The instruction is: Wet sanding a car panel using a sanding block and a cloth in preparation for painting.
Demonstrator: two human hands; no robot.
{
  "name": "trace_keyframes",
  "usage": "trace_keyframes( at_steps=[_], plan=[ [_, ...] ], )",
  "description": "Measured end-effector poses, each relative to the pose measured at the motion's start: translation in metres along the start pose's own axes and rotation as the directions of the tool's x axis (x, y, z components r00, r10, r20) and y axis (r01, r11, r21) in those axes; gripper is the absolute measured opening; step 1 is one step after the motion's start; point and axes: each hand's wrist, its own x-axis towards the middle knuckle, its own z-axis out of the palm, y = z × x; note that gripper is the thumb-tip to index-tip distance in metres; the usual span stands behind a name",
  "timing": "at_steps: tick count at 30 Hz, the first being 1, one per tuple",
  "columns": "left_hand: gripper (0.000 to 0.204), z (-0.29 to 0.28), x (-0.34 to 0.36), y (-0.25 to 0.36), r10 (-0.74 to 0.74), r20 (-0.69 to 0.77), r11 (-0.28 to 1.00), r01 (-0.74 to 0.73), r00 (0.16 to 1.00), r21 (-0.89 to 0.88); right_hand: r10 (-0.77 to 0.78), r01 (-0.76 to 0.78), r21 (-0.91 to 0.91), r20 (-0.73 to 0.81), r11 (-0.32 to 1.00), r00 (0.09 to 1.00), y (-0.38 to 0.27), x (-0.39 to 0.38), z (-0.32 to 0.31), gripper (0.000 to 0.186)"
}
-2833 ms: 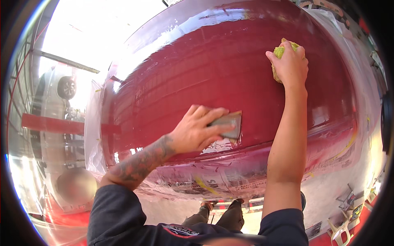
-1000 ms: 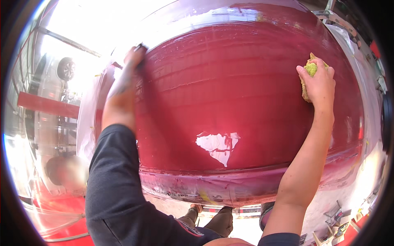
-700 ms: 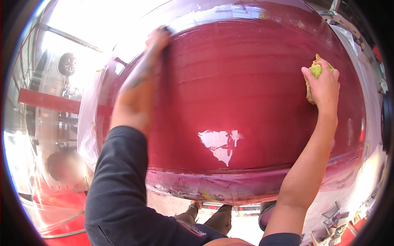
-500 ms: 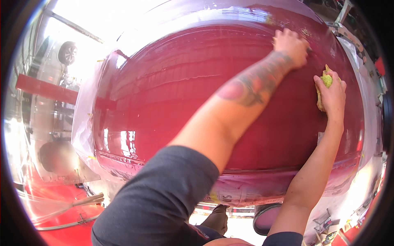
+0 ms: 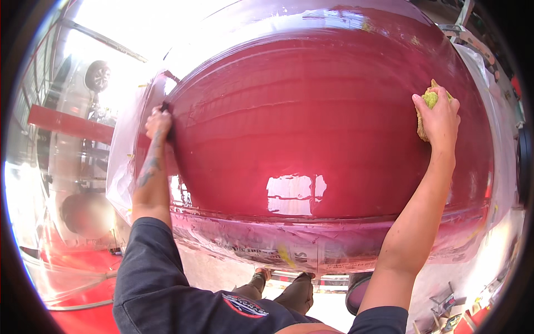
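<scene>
On the panel (image 5: 311, 139), left hand (image 5: 158, 123) grips a block (image 5: 165, 105) far left; right hand (image 5: 441, 114) grips a sponge (image 5: 430, 99) far right; likely so neither slips.

A broad red panel (image 5: 311, 150) — glossy and gently domed — bears a yellow-green sponge (image 5: 430, 100) toward its right side and a dark block (image 5: 165, 106) at its left edge; printed paper (image 5: 303, 253) lines the near border, translucent sheeting (image 5: 123, 158) the left.

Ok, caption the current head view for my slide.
Left hand holds a dark block near the left edge of a glossy red car panel; right hand grips a yellow-green sponge.
</scene>
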Motion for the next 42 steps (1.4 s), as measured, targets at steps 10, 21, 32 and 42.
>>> trace_keyframes(
  at_steps=[10,21,32,42],
  plan=[
    [0.025,-0.143,-0.311,0.359,0.839,-0.453,0.108,-0.909,0.301,-0.403,-0.058,0.058,-0.037,-0.001,0.998,0.998,0.009,0.016,0.019,0.061],
    [0.041,-0.009,-0.027,-0.001,0.485,-0.131,0.815,-0.501,0.865,-0.292,-0.003,0.003,-0.010,-0.004,1.000,1.000,0.019,0.014,0.008,0.063],
    [0.034,-0.106,-0.159,0.303,0.674,0.051,0.726,-0.649,0.737,-0.227,0.026,-0.024,-0.046,0.031,0.999,0.999,0.018,0.013,0.010,0.066],
    [0.032,-0.118,-0.226,0.300,0.839,-0.353,0.252,-0.871,0.413,-0.421,-0.070,0.069,-0.015,-0.021,0.997,0.997,0.039,0.028,0.015,0.061]
  ],
)
